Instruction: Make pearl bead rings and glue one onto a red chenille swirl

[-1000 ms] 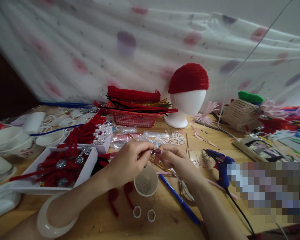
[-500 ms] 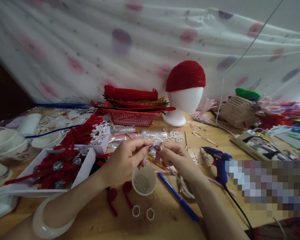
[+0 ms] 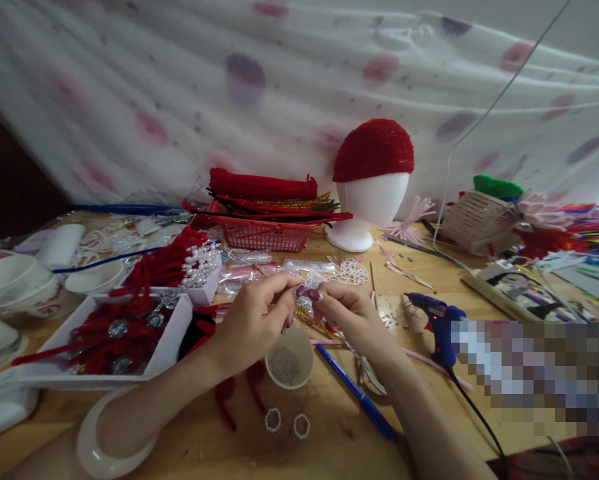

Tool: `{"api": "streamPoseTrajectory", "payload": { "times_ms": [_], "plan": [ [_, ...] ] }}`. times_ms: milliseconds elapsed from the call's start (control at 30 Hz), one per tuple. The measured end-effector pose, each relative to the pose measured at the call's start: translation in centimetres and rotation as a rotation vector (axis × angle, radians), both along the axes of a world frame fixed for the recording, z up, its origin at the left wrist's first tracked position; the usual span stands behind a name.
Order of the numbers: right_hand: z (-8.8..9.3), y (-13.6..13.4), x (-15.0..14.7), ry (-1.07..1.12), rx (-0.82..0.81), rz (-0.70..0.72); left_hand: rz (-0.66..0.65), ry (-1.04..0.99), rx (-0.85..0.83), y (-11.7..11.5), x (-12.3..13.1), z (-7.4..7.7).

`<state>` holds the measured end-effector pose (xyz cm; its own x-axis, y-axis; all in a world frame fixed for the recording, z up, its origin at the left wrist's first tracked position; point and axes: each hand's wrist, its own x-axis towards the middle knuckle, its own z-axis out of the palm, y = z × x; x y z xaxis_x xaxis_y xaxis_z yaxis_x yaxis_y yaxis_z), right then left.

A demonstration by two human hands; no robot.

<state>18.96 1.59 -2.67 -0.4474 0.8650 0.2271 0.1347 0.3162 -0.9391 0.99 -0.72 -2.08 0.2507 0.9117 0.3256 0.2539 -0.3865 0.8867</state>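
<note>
My left hand point(image 3: 256, 320) and my right hand point(image 3: 346, 313) meet fingertip to fingertip above a small paper cup of tiny beads point(image 3: 288, 360). Both pinch something very small between thumb and forefinger; I cannot make out what it is. A white bangle point(image 3: 104, 440) circles my left wrist. Two small pearl bead rings point(image 3: 287, 423) lie on the wooden table just in front of the cup. A blue pen point(image 3: 356, 395) lies slanted under my right wrist.
A white tray of red pipe-cleaner pieces point(image 3: 106, 333) sits left. Behind are a red basket of pipe cleaners point(image 3: 264, 230) and a foam head with a red cap point(image 3: 372, 180). A blue glue gun point(image 3: 436, 323) lies right. White bowls point(image 3: 14, 280) stand far left.
Both hands stay pinched together over the cup, with only slight finger shifts. The view has nudged a little.
</note>
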Motion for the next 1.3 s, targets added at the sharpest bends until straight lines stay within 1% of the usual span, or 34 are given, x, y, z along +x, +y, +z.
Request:
{"api": "streamPoseTrajectory", "payload": {
  "times_ms": [67, 200, 333, 467, 600, 700, 867, 967, 1100, 1200, 1300],
  "plan": [
    [0.0, 0.0, 0.0, 0.018, -0.008, -0.019, -0.029, -0.015, -0.038, 0.0, -0.1, 0.1],
    [-0.3, 0.1, 0.0, 0.081, -0.007, -0.055, -0.146, -0.034, -0.125, 0.0, -0.2, 0.5],
    [-0.5, -0.1, 0.0, 0.097, 0.032, -0.018, -0.234, -0.088, -0.221, 0.4, -0.2, 0.6],
    [-0.4, -0.4, 0.1, 0.139, 0.006, 0.056, -0.316, -0.156, -0.326, 0.8, -0.5, 0.4],
    [-0.2, -0.6, 0.2, 0.136, 0.025, 0.066, -0.385, -0.162, -0.364, 0.8, -1.1, 0.7],
    [-0.1, -0.7, 0.2, 0.094, 0.053, 0.025, -0.372, -0.123, -0.367, 0.6, -1.1, 1.1],
    [-0.4, -0.8, -0.1, 0.043, 0.161, -0.119, -0.245, -0.039, -0.322, 0.2, -0.4, 1.4],
    [-0.6, -0.8, -0.3, 0.055, 0.210, -0.174, -0.182, -0.044, -0.287, 0.0, 0.0, 1.3],
    [-0.8, -0.9, -0.5, 0.065, 0.210, -0.201, -0.180, -0.106, -0.314, -0.1, 0.2, 1.0],
    [-0.9, -0.9, -0.6, 0.080, 0.182, -0.211, -0.186, -0.123, -0.340, 0.0, 0.3, 0.6],
    [-1.1, -0.8, -0.7, 0.081, 0.154, -0.221, -0.167, -0.109, -0.305, 0.0, 0.4, 0.1]
  ]
}}
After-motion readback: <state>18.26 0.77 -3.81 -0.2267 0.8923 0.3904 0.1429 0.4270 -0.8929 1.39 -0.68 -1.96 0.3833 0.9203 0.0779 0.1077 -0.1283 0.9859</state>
